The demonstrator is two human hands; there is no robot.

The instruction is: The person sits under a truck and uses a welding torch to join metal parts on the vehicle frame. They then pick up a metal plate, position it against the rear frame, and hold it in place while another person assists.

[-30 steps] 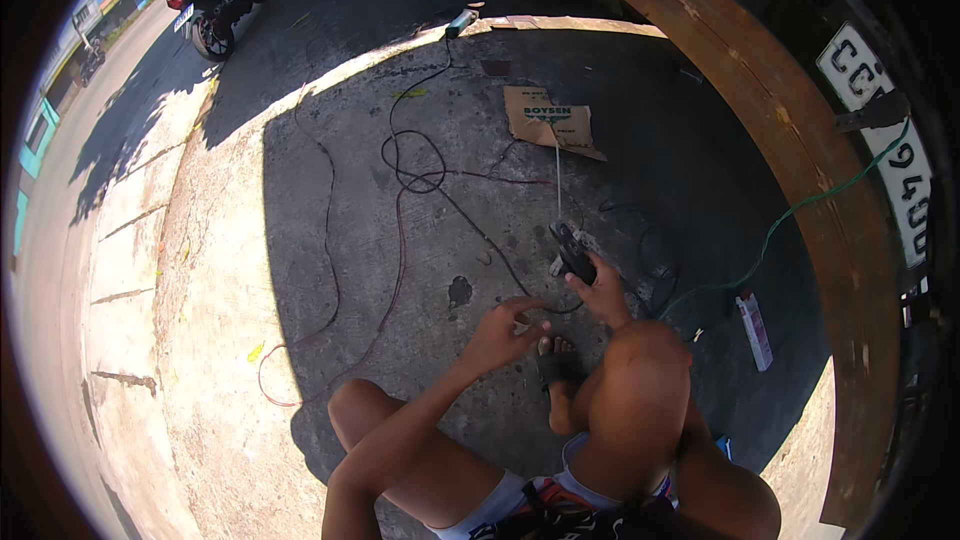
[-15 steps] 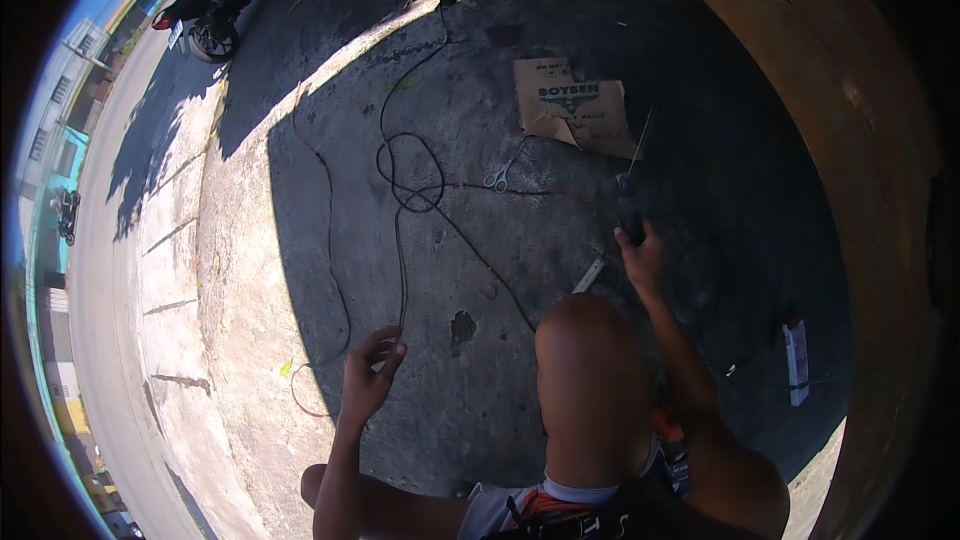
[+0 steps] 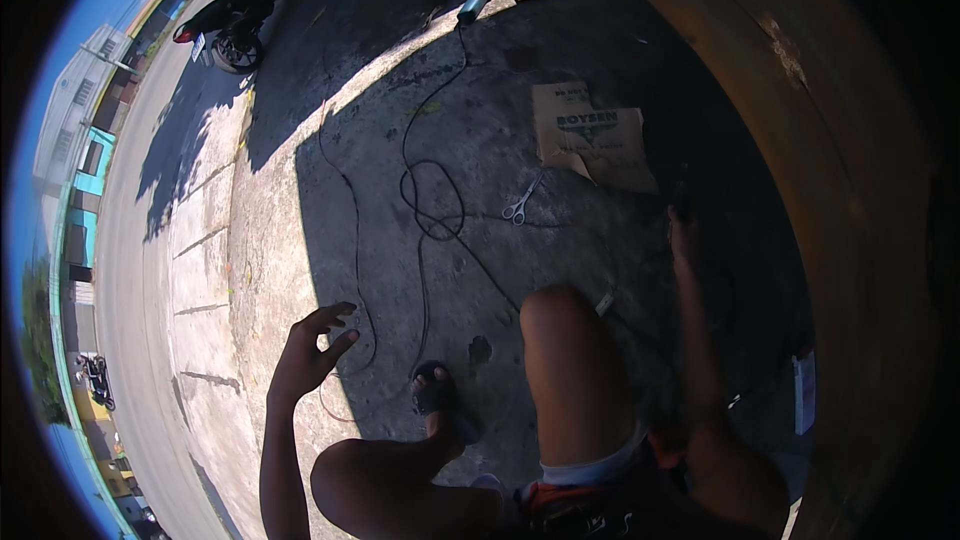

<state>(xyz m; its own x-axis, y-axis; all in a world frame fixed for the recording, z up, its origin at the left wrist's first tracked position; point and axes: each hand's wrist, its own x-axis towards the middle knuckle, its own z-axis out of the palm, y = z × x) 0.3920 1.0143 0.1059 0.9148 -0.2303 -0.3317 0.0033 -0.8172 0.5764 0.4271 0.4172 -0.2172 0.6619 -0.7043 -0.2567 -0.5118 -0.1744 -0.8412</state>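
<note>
My left hand (image 3: 315, 345) hangs over the sun-and-shade edge on the left, thumb and fingers apart, with nothing in it. Just beyond its fingertips a thin dark wire (image 3: 357, 230) runs along the concrete. My right hand (image 3: 683, 235) is stretched out at the right, closed round a dark-handled tool (image 3: 680, 188). The tool's shaft is lost in the shade now. Left of it lie open-looking scissors with pale handles (image 3: 515, 213). A black cable (image 3: 462, 202) lies in loose loops in the middle of the ground.
A torn cardboard sheet (image 3: 610, 162) lies ahead on the right. At the cable's far end rests a teal-and-grey cylindrical object (image 3: 476, 4). A long pale box (image 3: 804, 395) stands at the right. My sandalled foot (image 3: 435, 390) is near the cable. A motorcycle (image 3: 235, 25) is parked far left.
My left hand has moved left, off the cable strands it was beside, and its fingers have spread. My right hand has shifted right and forward with the tool. My sandalled foot has come into view.
</note>
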